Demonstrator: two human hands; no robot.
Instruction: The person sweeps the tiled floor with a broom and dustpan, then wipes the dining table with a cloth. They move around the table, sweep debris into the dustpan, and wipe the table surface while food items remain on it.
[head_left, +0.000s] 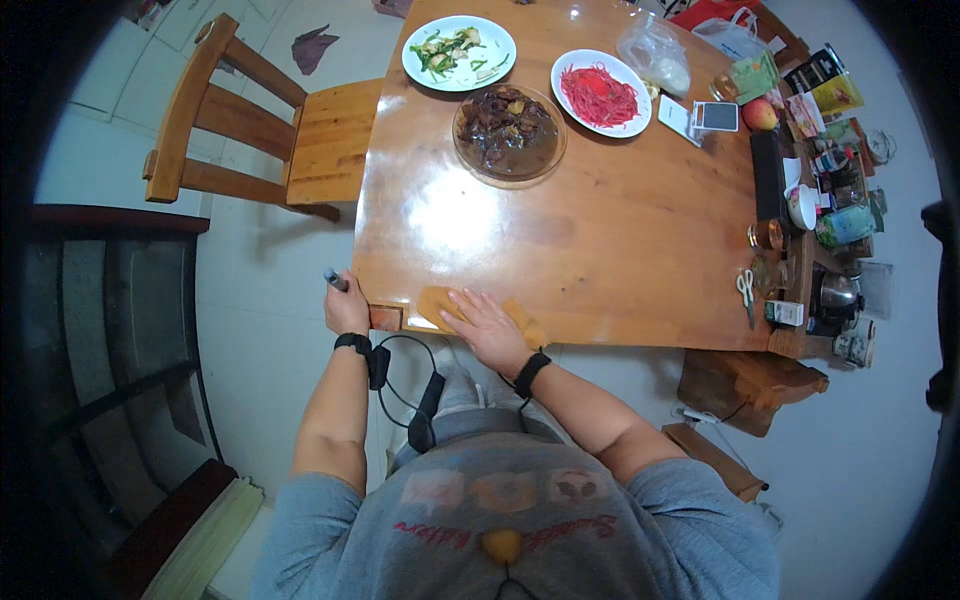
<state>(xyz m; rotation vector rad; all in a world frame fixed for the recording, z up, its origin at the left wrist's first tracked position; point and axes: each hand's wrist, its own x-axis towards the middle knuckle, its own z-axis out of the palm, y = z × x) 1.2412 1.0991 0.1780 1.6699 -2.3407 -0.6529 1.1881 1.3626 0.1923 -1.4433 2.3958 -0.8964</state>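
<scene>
My right hand (491, 330) lies flat on an orange cloth (436, 307), pressing it to the wooden table (630, 300) at the near edge. Around a dark handle-like object (336, 280) my left hand (347, 306) is closed, beside the table's near left corner; what the object belongs to is hidden. Farther up the table stand a glass dish of dark braised food (510, 131), a white plate of green vegetables (459, 54) and a white plate of red shreds (601, 93).
A wooden chair (247, 120) stands left of the table. Scissors (746, 296), a small box (784, 312), a phone (679, 118), an apple (759, 114) and a plastic bag (654, 56) lie along the right side. Jars and packets crowd the right edge. A black strap-like cord hangs between my arms.
</scene>
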